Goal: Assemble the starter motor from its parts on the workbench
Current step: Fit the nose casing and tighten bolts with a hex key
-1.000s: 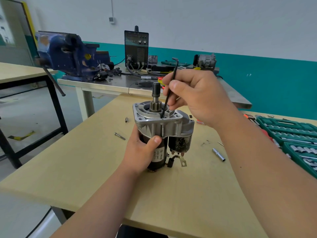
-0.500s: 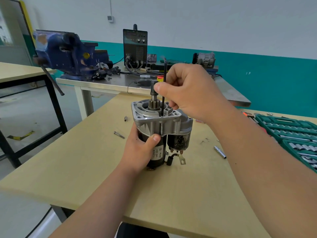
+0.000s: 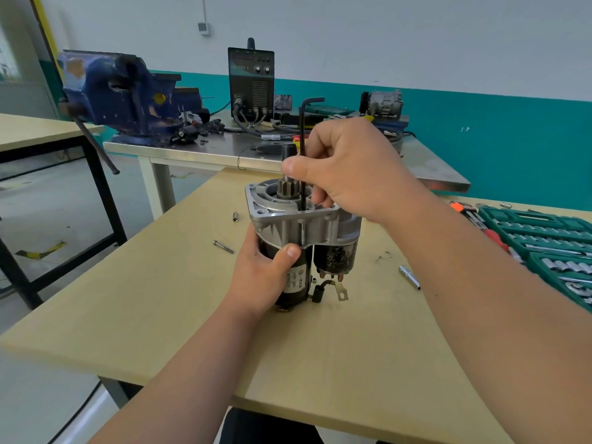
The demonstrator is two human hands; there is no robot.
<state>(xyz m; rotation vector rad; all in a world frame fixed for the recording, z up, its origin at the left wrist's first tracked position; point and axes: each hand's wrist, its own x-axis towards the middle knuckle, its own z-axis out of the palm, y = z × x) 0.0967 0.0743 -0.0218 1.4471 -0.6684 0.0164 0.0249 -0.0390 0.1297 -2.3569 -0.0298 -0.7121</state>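
Black hex key (image 3: 302, 133) pinched upright btwn thumb & curled fingers of R hand (image 3: 350, 169), short arm on top, tip down in the alu flange of the motor (image 3: 304, 229), just beside the pinion (image 3: 286, 187). L hand (image 3: 264, 278) wraps the motor's black body lower down, thumb across the front. Motor stands upright, mid wooden worktop (image 3: 144, 299). Loose on the wood: bolt (image 3: 223, 246) & small sleeve (image 3: 235, 216) to the left, metal pin (image 3: 409, 277) to the right. Green socket case (image 3: 551, 241) open at the right edge. Behind, on a steel worktop (image 3: 198, 149): blue vise (image 3: 121, 97), black welder (image 3: 251, 80) w/ cables.
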